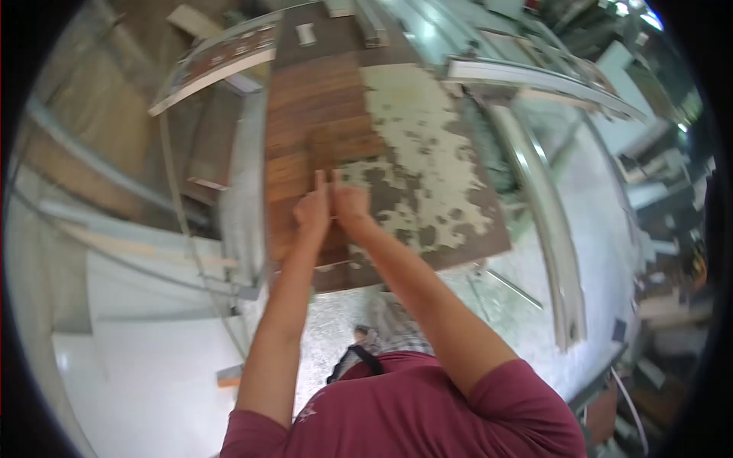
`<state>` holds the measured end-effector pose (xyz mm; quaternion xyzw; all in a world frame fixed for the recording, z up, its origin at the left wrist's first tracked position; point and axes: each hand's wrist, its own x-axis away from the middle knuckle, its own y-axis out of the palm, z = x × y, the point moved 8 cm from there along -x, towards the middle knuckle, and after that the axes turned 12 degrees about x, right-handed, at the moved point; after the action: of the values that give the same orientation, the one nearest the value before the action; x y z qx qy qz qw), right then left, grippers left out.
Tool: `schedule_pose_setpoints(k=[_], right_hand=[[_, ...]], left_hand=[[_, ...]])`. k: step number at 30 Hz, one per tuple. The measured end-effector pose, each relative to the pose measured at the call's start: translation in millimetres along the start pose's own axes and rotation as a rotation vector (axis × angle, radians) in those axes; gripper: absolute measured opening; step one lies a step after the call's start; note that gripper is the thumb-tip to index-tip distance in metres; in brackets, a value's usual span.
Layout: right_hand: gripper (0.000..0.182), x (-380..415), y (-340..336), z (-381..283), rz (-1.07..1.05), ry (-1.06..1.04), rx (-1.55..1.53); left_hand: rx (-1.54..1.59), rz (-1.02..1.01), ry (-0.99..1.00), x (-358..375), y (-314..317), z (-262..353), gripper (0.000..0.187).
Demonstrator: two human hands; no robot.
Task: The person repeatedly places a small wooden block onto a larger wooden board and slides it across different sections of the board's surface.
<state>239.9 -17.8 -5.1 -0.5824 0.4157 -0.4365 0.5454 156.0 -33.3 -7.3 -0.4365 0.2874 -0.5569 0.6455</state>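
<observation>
Maroon sleeves nearest | our left hand and right hand, fingers together, pressed flat on brown wooden veneer strip | judged thin, light, brittle; hold by edges | glue-patched board beneath.

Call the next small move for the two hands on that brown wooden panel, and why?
Probably press the narrow brown wooden strip flat, then slide both hands up along it. The left hand and right hand meet at its lower end on the brown wooden panel, beside the flaking white patch; the strip above is untouched.
</observation>
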Motion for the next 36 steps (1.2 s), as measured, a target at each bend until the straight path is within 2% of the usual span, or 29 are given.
schedule_pose_setpoints(k=[3,5,8,9,10,13,16,21,26,31,36], right_hand=[[0.057,-19.7,-17.1,-6.8,-0.020,-0.057,0.012],[0.056,-44.4,-14.4,-17.3,0.001,-0.070,0.017],[0.052,-86.0,-10.0,12.6,0.054,-0.024,-0.037],[0.050,-98.7,-11.1,14.1,0.052,-0.024,-0.029],[0.048,-112.4,-11.6,17.8,0.077,-0.016,-0.044],[0.047,-159.6,-22.3,21.7,0.083,-0.033,-0.054],[0.049,-206.7,-27.6,20.9,0.056,-0.063,-0.090],[0.042,-291.2,-29.1,15.4,0.153,-0.085,-0.101],[0.037,-353.7,-34.3,15.0,0.159,-0.096,-0.138],[0.030,-372.6,-34.2,14.5,0.150,-0.087,-0.138],[0.039,-368.8,-30.8,14.7,0.150,-0.073,-0.121]], left_hand=[[-0.075,0.041,0.004,-21.3,-11.5,-9.0,0.052],[0.028,0.065,0.008,-51.3,-9.2,-6.5,0.052],[-0.030,0.135,0.067,-76.7,-11.2,8.7,0.051],[0.016,0.071,0.001,-89.6,-11.4,10.8,0.050],[0.024,0.047,0.016,-105.1,-9.5,16.7,0.050],[-0.007,0.046,-0.037,-154.3,-16.9,21.9,0.048],[-0.014,0.075,-0.067,-202.0,-23.3,19.3,0.047],[-0.061,0.127,-0.074,-277.2,-41.7,20.8,0.044],[-0.091,0.179,-0.065,-341.8,-49.3,17.0,0.043],[-0.068,0.218,-0.080,-359.4,-53.0,15.6,0.043],[-0.049,0.167,-0.090,-350.2,-52.7,17.7,0.042]])
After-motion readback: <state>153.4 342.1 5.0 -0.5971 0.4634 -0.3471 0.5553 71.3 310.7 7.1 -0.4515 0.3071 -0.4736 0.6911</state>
